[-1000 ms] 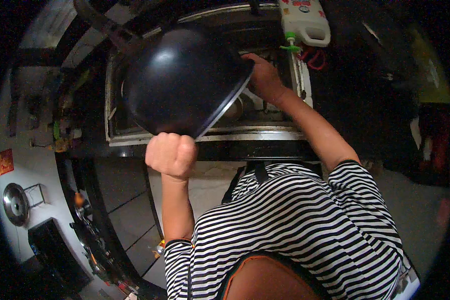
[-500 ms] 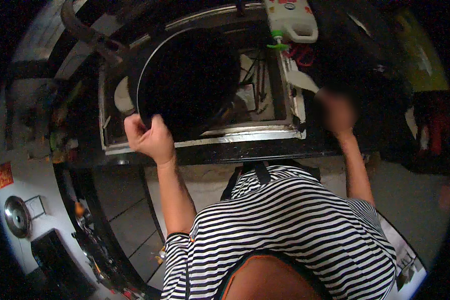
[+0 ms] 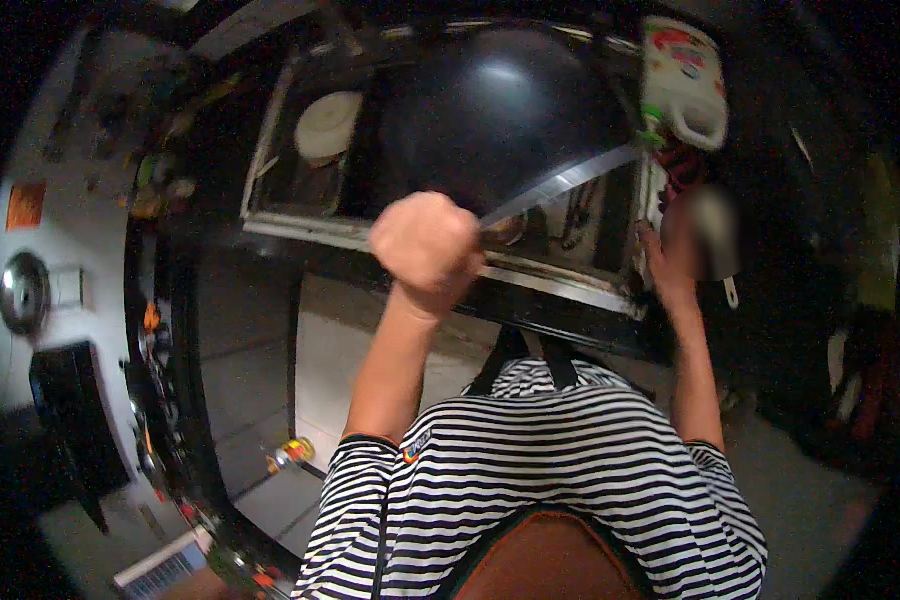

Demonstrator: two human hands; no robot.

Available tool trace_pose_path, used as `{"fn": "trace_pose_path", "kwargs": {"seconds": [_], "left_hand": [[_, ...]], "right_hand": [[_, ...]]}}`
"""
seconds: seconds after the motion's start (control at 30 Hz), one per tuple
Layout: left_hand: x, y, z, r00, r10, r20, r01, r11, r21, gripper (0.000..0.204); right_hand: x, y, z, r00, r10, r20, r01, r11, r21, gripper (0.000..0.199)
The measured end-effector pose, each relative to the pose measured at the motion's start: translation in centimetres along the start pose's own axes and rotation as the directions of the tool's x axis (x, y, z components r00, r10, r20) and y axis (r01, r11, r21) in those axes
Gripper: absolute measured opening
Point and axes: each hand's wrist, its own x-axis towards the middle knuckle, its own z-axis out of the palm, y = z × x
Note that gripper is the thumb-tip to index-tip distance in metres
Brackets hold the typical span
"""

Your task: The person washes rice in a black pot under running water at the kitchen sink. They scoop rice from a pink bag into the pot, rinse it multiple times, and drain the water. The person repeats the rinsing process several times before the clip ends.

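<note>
A large dark wok (image 3: 500,95) stands tilted over a framed sink (image 3: 315,232), its pale metal rim slanting up to the right. Closed in a fist, my left hand (image 3: 428,240) grips the wok at the near end of that rim. My right hand (image 3: 675,255), partly blurred, is at the sink's right edge with its fingers near the frame. Beside it, a pale oval utensil (image 3: 718,235) shows a handle end with a hole; whether my right hand still holds it is unclear. A round whitish dish (image 3: 327,127) lies in the sink's left part.
A white jug-shaped bottle (image 3: 685,85) with a green pump stands at the sink's far right corner, near reddish items (image 3: 680,168). Thin utensils (image 3: 580,210) lie in the sink's right part. The dark counter edge (image 3: 530,300) runs before my body.
The wok has turned, bringing a shiny surface and its rim on the near right into view. My left hand has shifted right in the view; the pale utensil has swung nearer my body.
</note>
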Motion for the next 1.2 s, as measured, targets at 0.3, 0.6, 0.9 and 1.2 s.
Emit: {"fn": "trace_pose_path", "kwargs": {"seconds": [0.3, 0.6, 0.9, 1.2], "left_hand": [[-0.6, 7.1, -1.8, 0.968, 0.201, 0.149, -0.201, 0.979, -0.01, 0.019], [-1.4, 7.0, -9.4, 0.999, -0.02, 0.035, 0.012, 0.977, 0.212, 0.017], [-12.1, 11.7, -29.8, 0.282, -0.766, -0.578, 0.862, 0.467, -0.198, 0.024], [-24.5, 27.4, -50.9, 0.099, -0.433, -0.896, 0.97, 0.243, -0.01, 0.022]], "right_hand": [[1.7, 1.1, 6.9, 0.956, -0.051, 0.288, -0.068, 0.918, 0.39, 0.054], [1.2, -4.9, 7.5, 0.972, -0.181, 0.153, 0.083, 0.866, 0.494, 0.052], [-14.7, -20.0, 11.4, 0.83, -0.539, 0.144, 0.244, 0.582, 0.775, 0.046], [-48.9, -31.3, 12.8, 0.357, -0.521, 0.776, -0.275, 0.735, 0.62, 0.052]]}}
